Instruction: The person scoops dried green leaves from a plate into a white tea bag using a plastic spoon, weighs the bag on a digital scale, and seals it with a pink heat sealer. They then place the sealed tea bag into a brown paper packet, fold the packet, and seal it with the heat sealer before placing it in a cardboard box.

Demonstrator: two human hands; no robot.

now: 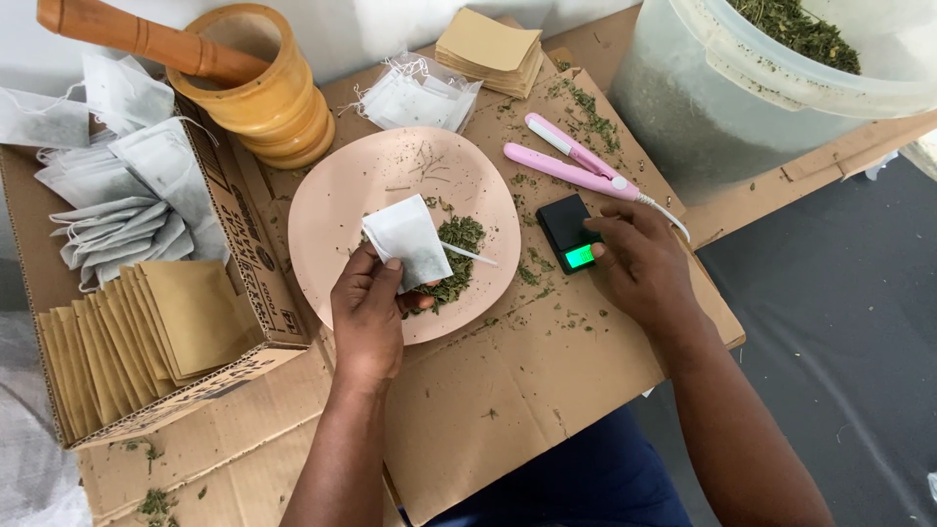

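My left hand (369, 310) pinches a small white tea bag (408, 237) and holds it over a pink plate (342, 195). A little heap of dried green herbs (457, 256) and a thin white stick (468, 254) lie on that plate. My right hand (639, 262) rests on a small black pocket scale (569, 232) with a lit green display, one fingertip touching next to the display. A pink hand sealer (571, 164) lies just behind the scale.
A cardboard box (239, 229) at left holds empty white bags (127, 195) and brown envelopes (146, 332). A wooden mortar (268, 93) with pestle (137, 39) stands behind. More white bags (415, 98), stacked brown envelopes (488, 54), and a large translucent tub of herbs (761, 88) sit at the back.
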